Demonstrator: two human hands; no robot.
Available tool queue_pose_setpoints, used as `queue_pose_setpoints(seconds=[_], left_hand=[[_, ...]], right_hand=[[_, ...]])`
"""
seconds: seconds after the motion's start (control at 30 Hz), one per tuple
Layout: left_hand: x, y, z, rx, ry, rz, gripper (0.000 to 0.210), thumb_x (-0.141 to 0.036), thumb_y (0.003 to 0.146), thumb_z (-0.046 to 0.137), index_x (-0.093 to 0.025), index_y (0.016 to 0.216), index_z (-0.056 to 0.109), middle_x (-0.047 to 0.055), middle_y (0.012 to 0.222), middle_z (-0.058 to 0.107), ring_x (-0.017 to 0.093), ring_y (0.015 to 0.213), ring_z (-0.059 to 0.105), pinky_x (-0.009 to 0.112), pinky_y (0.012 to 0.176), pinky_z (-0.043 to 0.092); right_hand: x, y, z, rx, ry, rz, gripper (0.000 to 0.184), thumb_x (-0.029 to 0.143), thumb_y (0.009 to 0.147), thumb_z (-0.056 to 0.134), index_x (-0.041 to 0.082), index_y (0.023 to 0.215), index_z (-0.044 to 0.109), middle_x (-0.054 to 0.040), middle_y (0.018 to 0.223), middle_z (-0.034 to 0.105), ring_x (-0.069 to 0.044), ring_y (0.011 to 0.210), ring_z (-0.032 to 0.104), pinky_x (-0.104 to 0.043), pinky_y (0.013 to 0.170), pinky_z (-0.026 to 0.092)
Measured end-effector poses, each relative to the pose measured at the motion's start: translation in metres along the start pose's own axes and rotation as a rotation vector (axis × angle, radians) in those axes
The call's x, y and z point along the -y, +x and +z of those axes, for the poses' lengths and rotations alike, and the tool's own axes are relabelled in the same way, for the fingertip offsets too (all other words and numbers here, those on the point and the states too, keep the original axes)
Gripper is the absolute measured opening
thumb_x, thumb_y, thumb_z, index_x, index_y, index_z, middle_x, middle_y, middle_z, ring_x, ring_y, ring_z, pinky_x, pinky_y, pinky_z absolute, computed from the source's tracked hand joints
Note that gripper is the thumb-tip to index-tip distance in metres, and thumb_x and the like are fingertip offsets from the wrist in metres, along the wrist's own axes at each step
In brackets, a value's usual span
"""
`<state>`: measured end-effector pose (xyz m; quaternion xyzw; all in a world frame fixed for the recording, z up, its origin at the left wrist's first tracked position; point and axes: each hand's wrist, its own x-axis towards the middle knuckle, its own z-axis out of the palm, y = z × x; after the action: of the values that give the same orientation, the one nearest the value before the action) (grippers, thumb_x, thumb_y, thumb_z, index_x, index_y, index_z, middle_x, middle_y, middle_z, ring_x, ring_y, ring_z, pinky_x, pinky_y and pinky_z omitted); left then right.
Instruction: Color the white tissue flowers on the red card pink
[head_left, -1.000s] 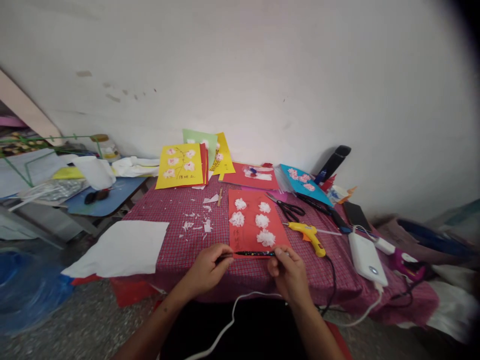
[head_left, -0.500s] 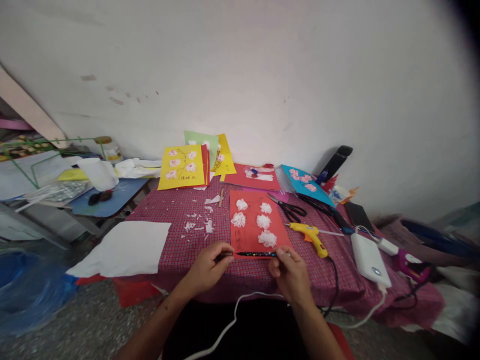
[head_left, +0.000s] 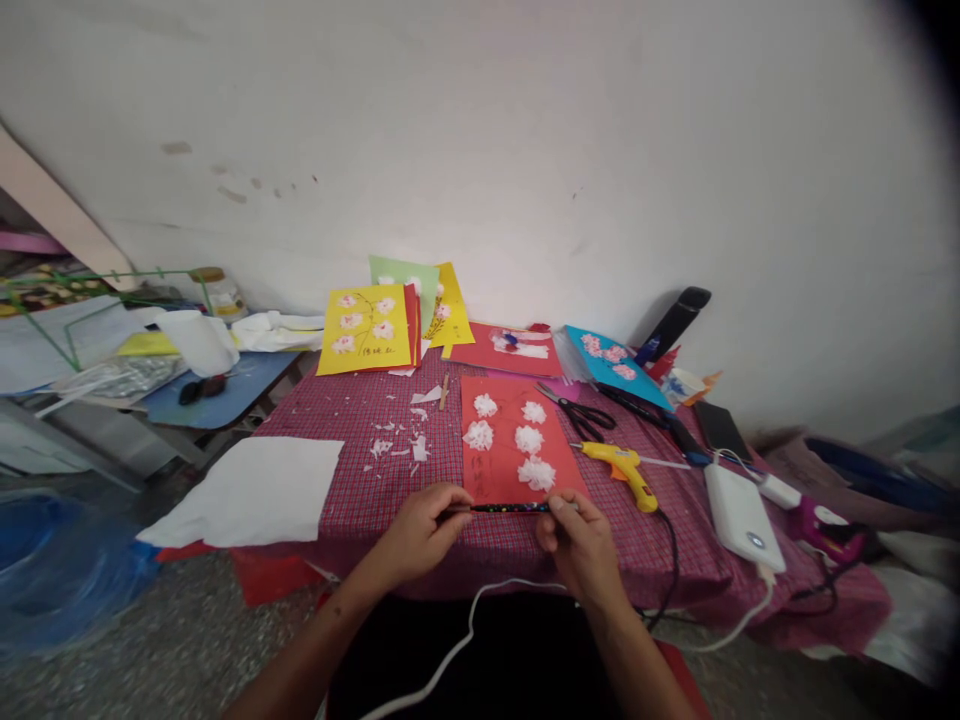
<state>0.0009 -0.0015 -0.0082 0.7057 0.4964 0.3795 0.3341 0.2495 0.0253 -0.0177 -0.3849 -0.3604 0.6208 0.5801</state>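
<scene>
A dark pen with coloured dots (head_left: 510, 508) lies level between my two hands, over the near edge of a red card (head_left: 501, 478). My left hand (head_left: 427, 530) is closed round the pen cap at the left end, which meets the pen. At the other end my right hand (head_left: 581, 540) pinches the barrel between thumb and fingers. White crumpled-paper flowers (head_left: 527, 439) stand on the card in two columns, with faint drawn branches and handwriting at lower left.
Right of the card are black scissors (head_left: 585, 414), a yellow glue gun (head_left: 621, 468) and a white power bank (head_left: 742, 515). Paper scraps (head_left: 420, 448) and a white sheet (head_left: 251, 490) lie left. Finished-looking yellow cards (head_left: 364, 330) lean at the back. A white cable (head_left: 469, 630) crosses my lap.
The gap between the cap in my left hand and the pen tip has closed; the cap now meets the pen. My right hand keeps its hold. The view has shifted slightly.
</scene>
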Motion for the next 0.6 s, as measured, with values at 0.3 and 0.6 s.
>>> queue_pose_setpoints(seconds=[0.3,0.6], left_hand=[[-0.0033,0.0019,-0.0004,-0.002,0.000,0.007,0.012,-0.028,0.098,0.058,-0.020,0.101,0.068,0.002,0.097,0.073,0.014,0.091,0.067,0.028,0.084,0.050],[-0.0079,0.0026,-0.0024,0.018,0.023,0.026,0.012,-0.027,0.097,0.059,-0.021,0.098,0.069,0.001,0.094,0.072,0.015,0.089,0.065,0.028,0.084,0.047]], right_hand=[[0.0004,-0.0005,-0.0005,0.005,-0.001,0.007,0.031,0.043,0.077,0.089,0.020,0.084,0.070,0.0042,0.052,0.059,-0.009,0.043,0.049,-0.021,0.045,0.038],[0.0034,0.0007,-0.0031,0.122,-0.157,0.050,0.033,0.046,0.077,0.090,0.018,0.083,0.073,0.0006,0.059,0.067,-0.009,0.046,0.053,-0.021,0.048,0.039]])
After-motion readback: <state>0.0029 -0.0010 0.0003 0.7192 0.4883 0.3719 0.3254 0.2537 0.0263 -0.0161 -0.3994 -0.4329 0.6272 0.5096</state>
